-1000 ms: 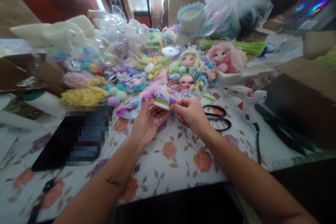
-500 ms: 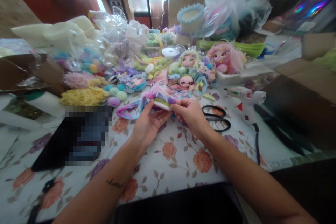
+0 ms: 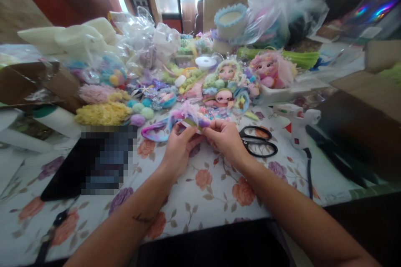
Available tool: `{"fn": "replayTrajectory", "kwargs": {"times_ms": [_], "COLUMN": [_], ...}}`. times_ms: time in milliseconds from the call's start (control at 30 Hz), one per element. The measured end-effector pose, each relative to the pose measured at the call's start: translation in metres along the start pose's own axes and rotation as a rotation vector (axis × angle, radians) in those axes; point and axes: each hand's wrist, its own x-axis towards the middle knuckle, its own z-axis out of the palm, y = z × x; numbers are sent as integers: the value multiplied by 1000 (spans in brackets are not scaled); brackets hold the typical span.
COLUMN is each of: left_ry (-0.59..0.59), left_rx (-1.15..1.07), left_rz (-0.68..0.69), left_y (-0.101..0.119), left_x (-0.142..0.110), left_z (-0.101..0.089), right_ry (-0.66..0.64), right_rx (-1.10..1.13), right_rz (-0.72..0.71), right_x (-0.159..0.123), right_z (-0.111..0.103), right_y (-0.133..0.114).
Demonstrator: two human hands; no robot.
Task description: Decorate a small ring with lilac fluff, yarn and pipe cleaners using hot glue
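tie-dye band mid-frame, in both hands; long axis sideways, looped end points left. green strip along right part, sloping slightly down to right. left hand: fingers nearly closed, thumb pressed on strip. right hand: thumb and forefinger pinched at band's right end. cardboard box, left edge: crumpled clear plastic inside. clear bag, upper right: pink and teal stuff inside, blurry.
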Motion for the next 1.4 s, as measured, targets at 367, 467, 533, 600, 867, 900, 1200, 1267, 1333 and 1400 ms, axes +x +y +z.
{"fn": "replayTrajectory", "kwargs": {"times_ms": [367, 467, 533, 600, 867, 900, 1200, 1267, 1333, 1400], "left_ry": [79, 78, 62, 65, 215, 219, 237, 244, 233, 207], "left_rx": [163, 261, 324, 388, 949, 1017, 1257, 1264, 1253, 1230], "left_rz": [92, 151, 191, 218, 504, 534, 582, 564, 535, 504], "left_y": [-3, -7, -9, -8, 18, 19, 13, 15, 16, 16], "left_x": [1, 6, 10, 13, 7, 6, 3, 3, 3, 3], "left_z": [1, -7, -12, -15, -7, -7, -8, -9, -9, -10], "right_ry": [-10, -17, -18, -15, 218, 217, 239, 244, 226, 160], "right_rx": [23, 13, -16, -77, -392, -399, -466, -424, -331, -174], "right_rz": [5, -3, -11, -35, -370, -390, -469, -449, -390, -289], "right_x": [0, 0, 1, 1, -2, -2, 5, 5, 6, 8], "right_z": [2, 2, 2, 0, -3, -2, -1, -2, -2, -4], "right_y": [2, 3, 4, 4, -2, -1, 4, 2, -1, -3]}}
